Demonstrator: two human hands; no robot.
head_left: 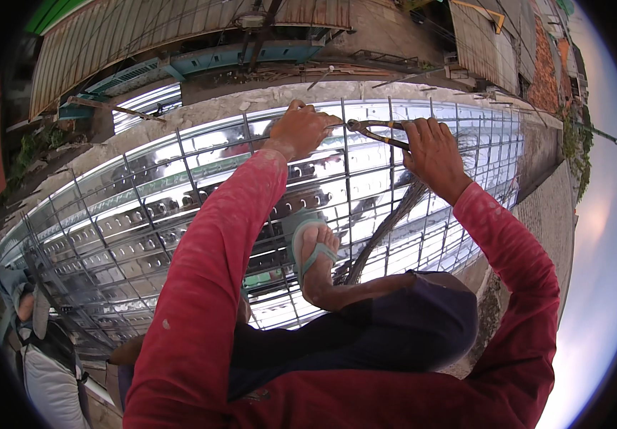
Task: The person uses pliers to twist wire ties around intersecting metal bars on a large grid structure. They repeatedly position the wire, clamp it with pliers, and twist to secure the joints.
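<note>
My right hand (433, 154) grips pincers (374, 131) with dark and yellow handles, which are spread apart. The pincers' head points left and meets a crossing of the steel bar mesh (347, 168) near its far edge. Just left of that head, my left hand (300, 131) rests on the mesh with its fingers curled in. A thin line runs from those fingers toward the jaws; whether it is wire or bar I cannot tell. A bundle of long dark wires (394, 220) lies slanting across the mesh, its upper end below my right hand.
Shiny corrugated metal decking (158, 207) lies under the mesh. My sandalled foot (316, 254) stands on it. A rough concrete edge (366, 91) runs along the far side, with rusty roofs (158, 43) beyond and lower. Another person (47, 357) is at the lower left.
</note>
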